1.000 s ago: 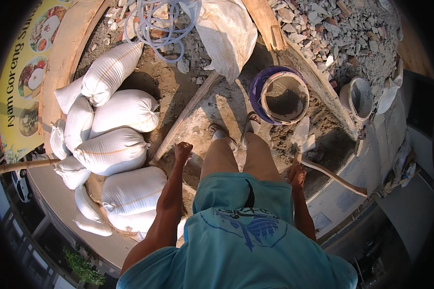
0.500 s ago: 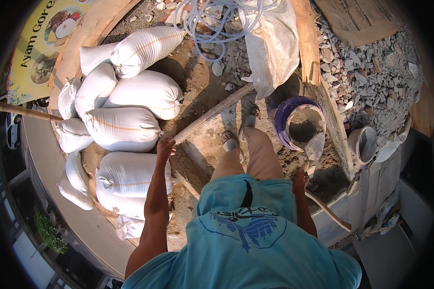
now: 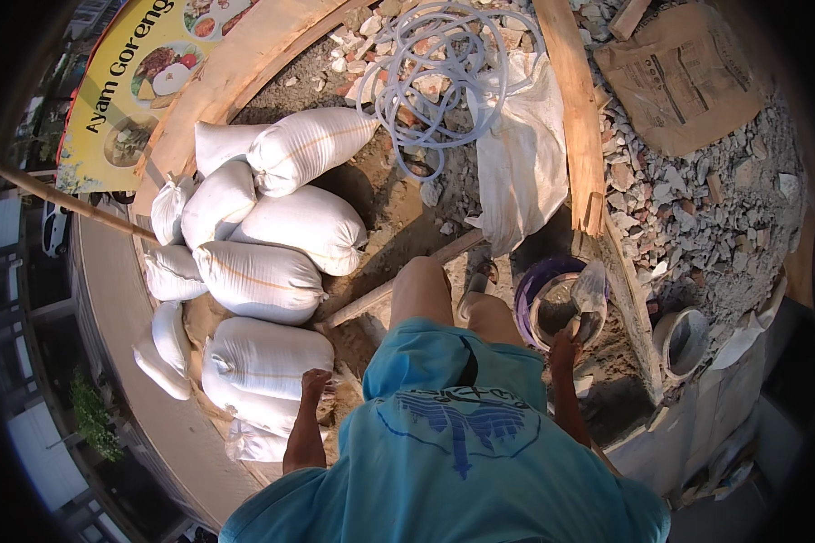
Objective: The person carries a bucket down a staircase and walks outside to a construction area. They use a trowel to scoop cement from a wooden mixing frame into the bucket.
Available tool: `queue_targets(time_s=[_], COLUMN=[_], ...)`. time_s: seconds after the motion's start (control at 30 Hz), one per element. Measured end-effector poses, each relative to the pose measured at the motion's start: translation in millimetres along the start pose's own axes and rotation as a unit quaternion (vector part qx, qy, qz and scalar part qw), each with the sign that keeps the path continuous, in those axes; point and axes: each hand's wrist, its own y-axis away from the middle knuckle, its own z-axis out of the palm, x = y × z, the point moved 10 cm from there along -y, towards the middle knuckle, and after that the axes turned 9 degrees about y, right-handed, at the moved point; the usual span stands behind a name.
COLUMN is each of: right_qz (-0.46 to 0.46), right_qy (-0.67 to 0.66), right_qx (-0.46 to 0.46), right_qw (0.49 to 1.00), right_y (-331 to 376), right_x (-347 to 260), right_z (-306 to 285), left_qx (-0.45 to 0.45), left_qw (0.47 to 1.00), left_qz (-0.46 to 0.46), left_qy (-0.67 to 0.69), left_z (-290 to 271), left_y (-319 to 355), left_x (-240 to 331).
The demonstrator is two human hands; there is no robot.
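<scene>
My right hand [image 3: 563, 349] is closed around the handle of a trowel [image 3: 590, 286], whose blade points away from me over a grey bucket [image 3: 552, 299]. That bucket sits in or against a purple tub [image 3: 524, 291]; grey material shows inside it. My left hand [image 3: 315, 384] is low beside a stuffed white sack [image 3: 272, 355]; its fingers are too small and turned away to read, and I cannot tell if it touches the sack. A wooden plank [image 3: 371, 301] lies on the ground ahead of that hand, partly hidden by my raised left knee.
Several white sacks [image 3: 258, 282] are piled at the left. Ahead lie a coiled clear hose [image 3: 435, 86] and a flattened white sack [image 3: 525, 163]. Timber [image 3: 572, 100] borders a rubble heap [image 3: 675, 208] at the right, near a small pail [image 3: 681, 342]. A pole [image 3: 72, 206] juts out far left.
My left hand has drawn back from the plank's end toward my body. My left knee has risen. The trowel's blade has shifted over the bucket, and the whole view has moved.
</scene>
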Motion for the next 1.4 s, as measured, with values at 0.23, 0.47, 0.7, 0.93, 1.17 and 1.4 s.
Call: queue_targets(time_s=[0.23, 0.47, 0.7, 0.93, 1.17, 1.4], right_qz=[-0.16, 0.0, -0.088, -0.092, -0.11, -0.056], right_qy=[0.221, -0.016, 0.292, 0.346, 0.195, -0.052], right_qx=[0.125, -0.005, 0.166, 0.223, 0.15, 0.039], right_qw=[0.954, 1.0, 0.938, 0.907, 0.963, 0.996], right_y=[-24.4, -34.8, -67.4, -30.5, -42.8, -100.7], right_x=[-58.4, -48.3, -24.6, -108.2, -173.0, -172.5], right_z=[-12.6, 48.8, 25.1, 235.8, 410.2, 438.4], left_qx=[0.007, -0.018, -0.074, -0.108, -0.083, -0.058], left_qw=[0.999, 0.999, 0.997, 0.98, 0.984, 0.993], left_qz=[-0.019, 0.015, 0.005, 0.156, 0.158, 0.107], left_qy=[0.049, 0.036, 0.002, 0.055, 0.028, -0.01], left_z=[19.1, 26.4, 60.3, 41.1, -36.0, -120.4], left_y=[23.5, -4.3, -98.0, -184.8, -245.2, -240.2], left_x=[6.1, 44.3, 147.7, 324.8, 437.1, 481.6])
